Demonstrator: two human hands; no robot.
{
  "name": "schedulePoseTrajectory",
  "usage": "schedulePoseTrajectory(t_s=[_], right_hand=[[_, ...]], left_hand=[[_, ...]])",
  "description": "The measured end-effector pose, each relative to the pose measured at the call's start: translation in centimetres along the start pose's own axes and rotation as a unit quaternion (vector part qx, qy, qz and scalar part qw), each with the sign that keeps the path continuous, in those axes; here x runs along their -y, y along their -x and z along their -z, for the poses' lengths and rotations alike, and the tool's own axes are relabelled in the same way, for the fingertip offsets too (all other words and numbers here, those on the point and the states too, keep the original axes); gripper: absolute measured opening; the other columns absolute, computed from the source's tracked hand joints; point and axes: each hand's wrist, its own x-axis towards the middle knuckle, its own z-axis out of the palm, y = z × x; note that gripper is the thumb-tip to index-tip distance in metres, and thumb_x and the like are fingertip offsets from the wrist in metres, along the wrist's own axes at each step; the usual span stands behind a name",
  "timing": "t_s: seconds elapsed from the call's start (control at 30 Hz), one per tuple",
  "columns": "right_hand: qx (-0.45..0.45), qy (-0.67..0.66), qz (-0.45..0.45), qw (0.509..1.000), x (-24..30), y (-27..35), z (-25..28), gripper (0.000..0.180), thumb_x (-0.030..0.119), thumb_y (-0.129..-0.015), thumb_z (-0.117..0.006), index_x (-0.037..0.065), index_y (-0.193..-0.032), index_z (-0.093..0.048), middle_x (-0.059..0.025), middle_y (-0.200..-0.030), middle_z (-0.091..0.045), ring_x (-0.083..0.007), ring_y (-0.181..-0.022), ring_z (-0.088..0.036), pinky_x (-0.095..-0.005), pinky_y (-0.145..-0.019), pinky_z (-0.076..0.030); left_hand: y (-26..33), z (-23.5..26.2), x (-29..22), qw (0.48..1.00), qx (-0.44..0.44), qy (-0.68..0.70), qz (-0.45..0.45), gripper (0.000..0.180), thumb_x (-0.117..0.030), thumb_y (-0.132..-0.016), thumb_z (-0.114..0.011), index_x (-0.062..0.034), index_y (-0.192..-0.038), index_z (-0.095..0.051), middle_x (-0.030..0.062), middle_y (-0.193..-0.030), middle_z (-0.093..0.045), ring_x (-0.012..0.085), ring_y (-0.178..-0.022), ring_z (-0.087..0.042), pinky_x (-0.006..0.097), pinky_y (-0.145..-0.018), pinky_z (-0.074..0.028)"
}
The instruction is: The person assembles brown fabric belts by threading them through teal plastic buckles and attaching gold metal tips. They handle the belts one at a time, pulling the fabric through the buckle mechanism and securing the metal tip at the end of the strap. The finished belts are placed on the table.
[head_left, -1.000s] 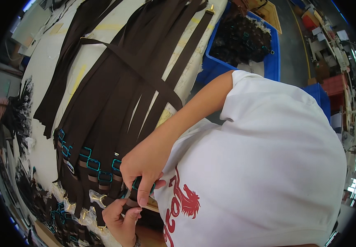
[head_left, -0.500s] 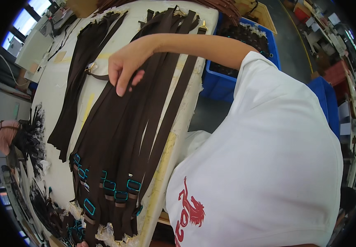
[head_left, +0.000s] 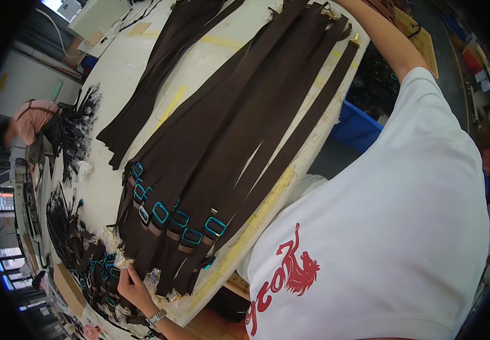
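counts two bundles of long, flat, dark brown fabric straps on the whitish surface (head_left: 100,198): one broad bundle (head_left: 211,130) in the middle, one narrower bundle (head_left: 160,73) toward the upper left. shows one lone dark brown strap (head_left: 303,124) along the right border, with one gold metal hook (head_left: 354,41) at its far end. on the near part of the broad bundle, counts at least seven teal-edged rectangular buckles (head_left: 215,226), plus one pale oblong slider (head_left: 144,214) and one small silvery tab (head_left: 214,211). along the near ends, shows bunched clear plastic (head_left: 178,298) around more gold metal, too tangled to count.

at the lower left, shows one heap of straps and teal buckles (head_left: 100,272) beside one piece of brown cardboard (head_left: 69,290). across the surface, shows one person in a pink top (head_left: 38,120) next to one bunch of black straps (head_left: 80,124). past the right border, shows one blue plastic bin (head_left: 351,126), partly blocked by one white short-sleeved shirt (head_left: 381,215) with a red print.

of the hands, brings the left hand (head_left: 133,286) in from the lower edge, a metal-banded watch (head_left: 157,316) on the wrist, thumb and forefinger narrowly pinched on one plastic-wrapped gold clip (head_left: 123,262) at the broad bundle's near left corner. stretches the right arm (head_left: 389,34) beyond the upper edge; cannot tell the state of the right hand, out of view.
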Motion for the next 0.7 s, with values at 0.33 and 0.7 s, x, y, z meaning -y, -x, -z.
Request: schedulePoseTrajectory(t_s=[0.33,0.7], right_hand=[[-0.049,-0.304,0.303,0.902,30.2,-7.0,-9.9,0.015,0.024,-0.095,-0.067,0.011,-0.1,-0.07,-0.01,-0.096,-0.069,-0.0342,-0.099,-0.069,-0.0481,-0.079,-0.056],[-0.079,-0.236,0.467,0.849,57.2,-11.3,-15.8,0.01,0.017,-0.087,-0.07,0.012,-0.095,-0.072,-0.0075,-0.107,-0.064,-0.0287,-0.11,-0.062,-0.0432,-0.084,-0.051]], left_hand=[[-0.3,-3.3,-4.8,0.992,-0.029,-0.112,-0.058,0.013,-0.013,-0.101,-0.068,0.0006,-0.101,-0.067,0.015,-0.096,-0.068,0.0356,-0.089,-0.065,0.047,-0.078,-0.05],[8.6,0.7,-6.7,0.993,-0.071,-0.087,0.028,0.008,-0.001,-0.095,-0.069,0.0021,-0.102,-0.068,0.0178,-0.112,-0.072,0.0367,-0.101,-0.069,0.045,-0.088,-0.055]])
